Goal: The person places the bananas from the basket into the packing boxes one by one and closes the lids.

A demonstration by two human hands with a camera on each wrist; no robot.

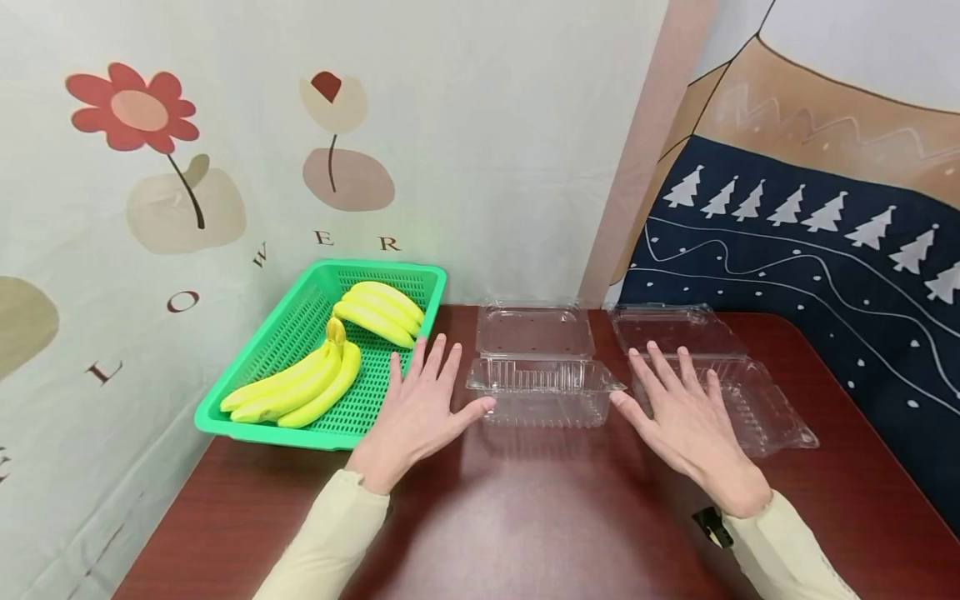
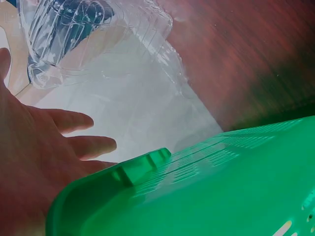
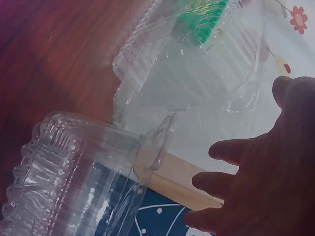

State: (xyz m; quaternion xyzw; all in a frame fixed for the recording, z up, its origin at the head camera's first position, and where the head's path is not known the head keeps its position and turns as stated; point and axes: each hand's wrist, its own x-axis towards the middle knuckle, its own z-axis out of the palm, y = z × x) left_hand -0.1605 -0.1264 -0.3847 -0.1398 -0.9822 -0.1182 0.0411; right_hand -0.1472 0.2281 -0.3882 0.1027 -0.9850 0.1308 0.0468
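My left hand, fingers spread and straight, holds nothing and hovers by the right side of a green plastic basket. In the left wrist view the basket wall partly hides its fingers; contact cannot be told. Two bunches of yellow bananas lie in the basket: a front bunch and a back bunch. A clear plastic clamshell container stands with its lid up between my hands. My right hand, also spread and empty, is over the left part of a second open clamshell.
The reddish-brown wooden table carries everything. Behind it hangs a pale printed cloth with flowers and letters. A dark blue and tan patterned cloth borders the right side. A small black object sits at the right wrist.
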